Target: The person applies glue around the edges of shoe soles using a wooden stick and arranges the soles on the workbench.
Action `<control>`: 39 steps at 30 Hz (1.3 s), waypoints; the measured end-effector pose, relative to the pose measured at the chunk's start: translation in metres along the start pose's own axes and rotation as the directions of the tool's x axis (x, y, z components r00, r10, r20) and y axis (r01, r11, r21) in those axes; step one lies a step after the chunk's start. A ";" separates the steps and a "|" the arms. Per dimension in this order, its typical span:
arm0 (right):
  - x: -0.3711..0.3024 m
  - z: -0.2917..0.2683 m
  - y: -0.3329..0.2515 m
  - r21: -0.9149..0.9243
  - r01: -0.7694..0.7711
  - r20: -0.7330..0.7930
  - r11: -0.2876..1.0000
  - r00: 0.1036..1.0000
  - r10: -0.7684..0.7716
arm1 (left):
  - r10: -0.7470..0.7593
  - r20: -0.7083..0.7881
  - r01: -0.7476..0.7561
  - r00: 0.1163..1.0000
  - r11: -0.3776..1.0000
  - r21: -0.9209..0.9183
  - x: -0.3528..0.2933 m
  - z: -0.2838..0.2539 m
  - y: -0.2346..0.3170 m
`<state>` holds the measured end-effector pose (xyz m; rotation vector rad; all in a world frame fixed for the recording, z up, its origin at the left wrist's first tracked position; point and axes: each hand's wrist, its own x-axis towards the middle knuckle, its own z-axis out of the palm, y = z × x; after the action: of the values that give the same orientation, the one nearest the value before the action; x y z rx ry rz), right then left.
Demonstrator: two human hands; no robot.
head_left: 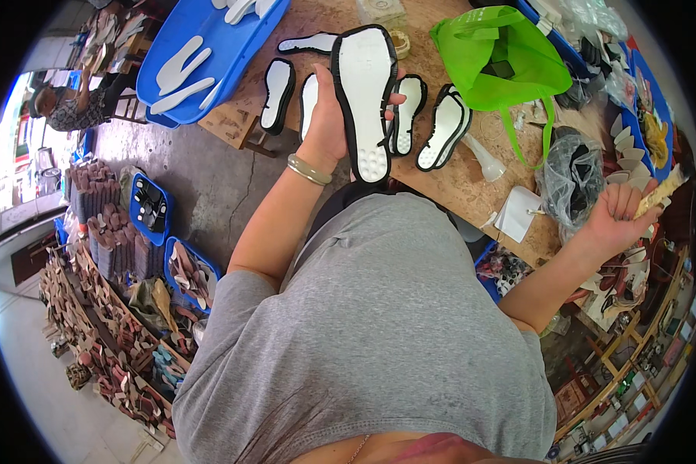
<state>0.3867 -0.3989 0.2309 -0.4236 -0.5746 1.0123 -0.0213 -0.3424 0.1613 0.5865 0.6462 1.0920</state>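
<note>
Raised over the table, my left hand (329,127) is closed around a shoe insole (366,81). The insole has a white face, a black wrapped edge and round bumps at its heel end. Out to the right, my right hand (617,215) grips a brush (660,196) with a yellowish, crusted handle, held away from the insole. Similar black-edged insoles, such as a pair (277,94) to the left and stacked ones (445,127) to the right, lie on the wooden table (472,199). Another insole (308,43) lies sideways behind them.
A blue tray (236,73) of white insole pieces stands at the far left. A small yellowish pot (400,44) sits behind the held insole. To the right are a green bag (479,54), a clear plastic bag (571,182) and a white funnel-like piece (485,160). Blue bins (151,209) stand on the floor.
</note>
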 end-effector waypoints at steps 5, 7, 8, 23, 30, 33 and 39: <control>0.000 -0.007 0.022 0.143 -0.117 0.139 0.983 0.985 0.098 | -0.214 -0.101 0.178 0.972 0.942 -0.285 0.019 -0.044 -0.034; 0.001 -0.011 0.032 0.143 -0.130 0.156 0.981 0.982 0.107 | -0.306 -0.132 0.240 0.943 0.898 -0.368 0.019 -0.055 -0.053; 0.000 -0.010 0.037 0.123 -0.137 0.120 0.983 0.985 0.122 | -0.322 -0.134 0.255 0.937 0.894 -0.368 0.021 -0.061 -0.062; -0.007 -0.001 0.048 -0.049 -0.100 -0.064 0.994 0.993 0.097 | 0.199 -0.686 0.169 0.700 0.887 0.430 0.069 -0.261 -0.024; -0.020 0.001 0.038 -0.190 -0.026 -0.186 0.982 0.982 -0.010 | 0.625 -0.592 0.642 0.509 0.182 0.744 0.100 -0.244 -0.016; -0.025 0.002 0.036 -0.248 0.008 -0.221 0.969 0.973 -0.065 | 0.690 -0.159 0.334 0.706 -0.126 0.934 0.102 -0.231 -0.043; -0.036 -0.003 0.038 -0.095 -0.023 -0.155 0.995 0.988 0.008 | -0.028 -0.365 0.349 0.931 0.368 0.862 0.109 -0.149 -0.135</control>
<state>0.3485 -0.4132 0.1974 -0.5877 -0.4818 0.9596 -0.0125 -0.2709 -0.0559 1.2945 1.6073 0.4772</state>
